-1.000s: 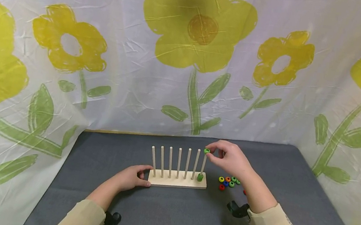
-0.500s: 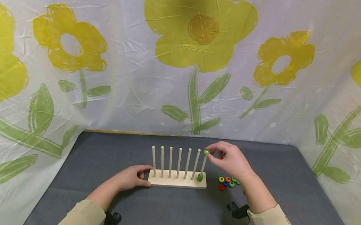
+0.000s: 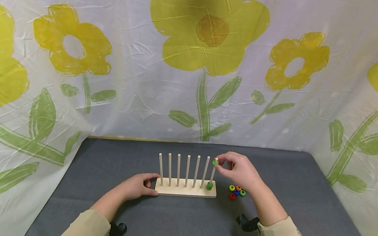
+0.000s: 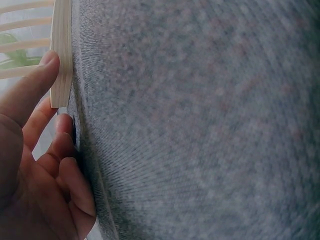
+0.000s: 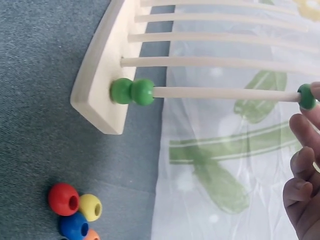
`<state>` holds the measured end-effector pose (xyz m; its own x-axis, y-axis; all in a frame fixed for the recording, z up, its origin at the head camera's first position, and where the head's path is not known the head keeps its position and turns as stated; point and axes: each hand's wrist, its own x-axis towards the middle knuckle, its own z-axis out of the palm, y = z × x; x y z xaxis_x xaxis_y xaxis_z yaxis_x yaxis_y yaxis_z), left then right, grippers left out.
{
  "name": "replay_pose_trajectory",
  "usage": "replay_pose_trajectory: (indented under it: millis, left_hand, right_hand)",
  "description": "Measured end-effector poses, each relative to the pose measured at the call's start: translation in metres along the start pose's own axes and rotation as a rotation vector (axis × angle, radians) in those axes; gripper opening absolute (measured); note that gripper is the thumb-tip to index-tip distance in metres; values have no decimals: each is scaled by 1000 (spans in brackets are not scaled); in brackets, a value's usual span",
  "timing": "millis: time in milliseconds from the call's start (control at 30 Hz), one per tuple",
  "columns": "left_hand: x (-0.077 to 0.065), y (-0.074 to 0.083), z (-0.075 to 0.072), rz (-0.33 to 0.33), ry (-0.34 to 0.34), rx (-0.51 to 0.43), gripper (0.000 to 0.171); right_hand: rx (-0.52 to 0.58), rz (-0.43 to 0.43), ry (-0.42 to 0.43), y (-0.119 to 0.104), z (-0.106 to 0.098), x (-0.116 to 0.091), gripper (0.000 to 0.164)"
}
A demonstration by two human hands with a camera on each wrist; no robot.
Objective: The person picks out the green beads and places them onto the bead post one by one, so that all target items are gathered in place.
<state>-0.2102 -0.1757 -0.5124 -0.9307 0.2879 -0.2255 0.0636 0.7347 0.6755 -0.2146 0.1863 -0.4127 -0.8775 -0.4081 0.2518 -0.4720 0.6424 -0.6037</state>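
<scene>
A pale wooden peg board (image 3: 184, 190) with a row of upright pegs stands on the dark cloth. My left hand (image 3: 137, 186) grips its left end; in the left wrist view the thumb (image 4: 49, 67) presses one face of the base, with fingers at the end and behind. My right hand (image 3: 239, 168) pinches a green bead (image 5: 306, 97) between thumb and finger, threaded just below the top of the rightmost peg (image 5: 225, 94). Two green beads (image 5: 132, 91) sit stacked at the foot of that same peg.
Loose beads lie right of the board: a red bead (image 5: 63, 199), a yellow bead (image 5: 91, 207), a blue bead (image 5: 74, 226) and others, some hidden by the right arm. A flowered sheet (image 3: 134, 99) hangs behind and beside the cloth-covered table (image 3: 174, 227).
My right hand has lowered slightly, bringing the green bead down so the peg's tip shows above it. The left hand and board have not moved.
</scene>
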Motion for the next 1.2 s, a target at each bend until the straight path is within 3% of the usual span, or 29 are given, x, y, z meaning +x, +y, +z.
replay_pose_trajectory:
  millis: [433,800,1200]
  left_hand:
    - [0,-1,0,-7,1,-7,59]
    - [0,-2,0,-11,-3,6,60]
    - [0,-2,1,-10,-1,6,60]
  right_hand:
    - [1,8,-35,20,21,-5,8]
    - [-29,1,-116,36,39,-8,6]
    - [-21,1,-152,45,47,-8,9]
